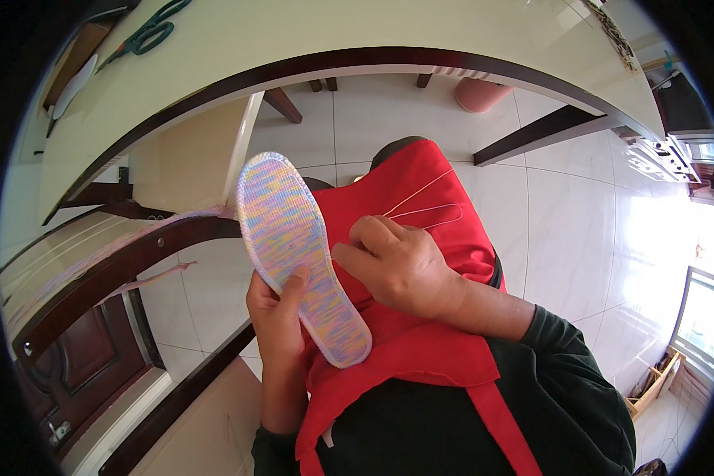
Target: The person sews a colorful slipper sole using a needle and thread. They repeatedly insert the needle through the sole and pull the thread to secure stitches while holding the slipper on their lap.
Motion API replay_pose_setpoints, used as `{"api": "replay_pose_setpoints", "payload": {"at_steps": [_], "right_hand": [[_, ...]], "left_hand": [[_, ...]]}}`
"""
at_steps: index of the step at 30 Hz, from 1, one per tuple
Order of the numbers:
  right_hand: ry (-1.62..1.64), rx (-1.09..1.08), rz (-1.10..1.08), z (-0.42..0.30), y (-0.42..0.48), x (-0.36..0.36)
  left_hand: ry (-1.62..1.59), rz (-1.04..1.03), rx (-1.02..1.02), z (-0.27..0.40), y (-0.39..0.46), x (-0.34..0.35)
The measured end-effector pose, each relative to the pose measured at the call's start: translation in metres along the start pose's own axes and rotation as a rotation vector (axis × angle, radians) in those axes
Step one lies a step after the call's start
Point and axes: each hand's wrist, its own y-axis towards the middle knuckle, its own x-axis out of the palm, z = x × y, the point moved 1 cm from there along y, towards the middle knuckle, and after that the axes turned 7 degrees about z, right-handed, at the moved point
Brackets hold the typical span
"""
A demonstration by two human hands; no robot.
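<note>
My left hand (281, 318) grips a multicoloured knitted or woven insole (291, 238), pastel pink, blue and yellow with a pale stitched border. The thumb lies across its face and the fingers are behind it. The insole is tilted, its broad end away from me. At its right edge, my right hand (401, 265) is closed, thumb and index finger pinched together. Pale thread (431, 187) runs out from this hand and loops over the red apron (446, 244) on my lap. Whether a needle sits between the fingertips is hidden.
Ahead curves a cream tabletop (357, 27) with a dark edge. Green-handled scissors (149, 35) and a white-bladed tool (74, 86) lie at its left. Pastel yarn (137, 238) drapes over a wooden chair rail (172, 239). A pink bin (481, 95) stands under the table.
</note>
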Motion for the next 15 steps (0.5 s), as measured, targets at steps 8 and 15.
{"api": "replay_pose_setpoints", "payload": {"at_steps": [8, 15], "right_hand": [[-0.064, -0.027, -0.060, -0.008, 0.004, 0.010], [0.030, 0.025, 0.209, 0.008, -0.003, 0.013]], "left_hand": [[0.189, 0.048, 0.155, 0.001, -0.007, 0.011], [-0.167, 0.058, 0.069, -0.003, 0.002, 0.013]]}}
